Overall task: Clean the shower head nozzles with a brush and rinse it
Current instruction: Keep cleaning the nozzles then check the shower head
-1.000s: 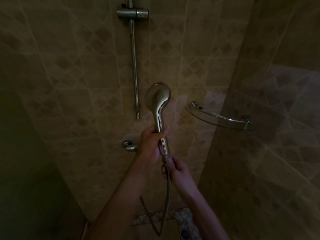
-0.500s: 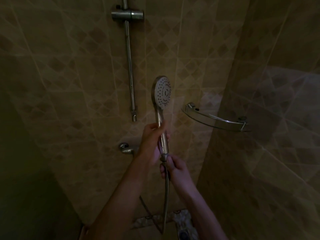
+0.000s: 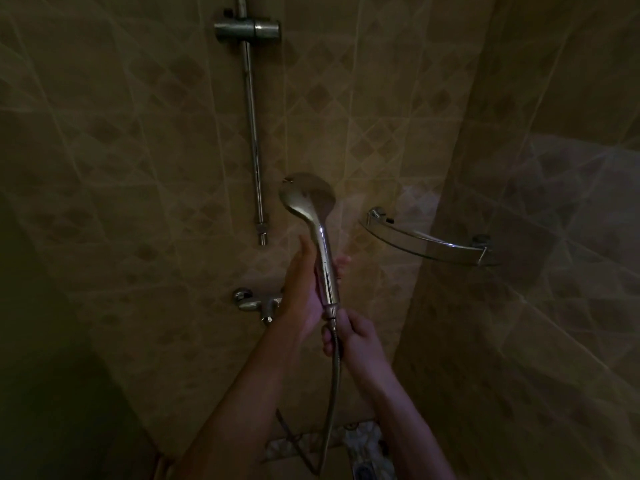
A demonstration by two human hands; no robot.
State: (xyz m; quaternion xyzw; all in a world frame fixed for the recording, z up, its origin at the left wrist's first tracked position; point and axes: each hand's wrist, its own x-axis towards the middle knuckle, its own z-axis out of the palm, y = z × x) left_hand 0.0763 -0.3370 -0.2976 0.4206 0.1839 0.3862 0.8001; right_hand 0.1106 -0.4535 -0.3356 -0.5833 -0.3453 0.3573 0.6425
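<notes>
Shower head (image 3: 308,197) held upright at frame centre, chrome back toward the camera, nozzle face not visible. Left hand (image 3: 304,289) cradles the handle, fingers wrapped behind it, thumb extended upward. Right hand (image 3: 349,336) at 6 o'clock of the handle, pinching the hose (image 3: 335,386) just below the connector. Slide rail (image 3: 252,133) at 11 o'clock; glass corner shelf (image 3: 429,245) at 3 o'clock; mixer tap (image 3: 258,301) at 8 o'clock.
</notes>
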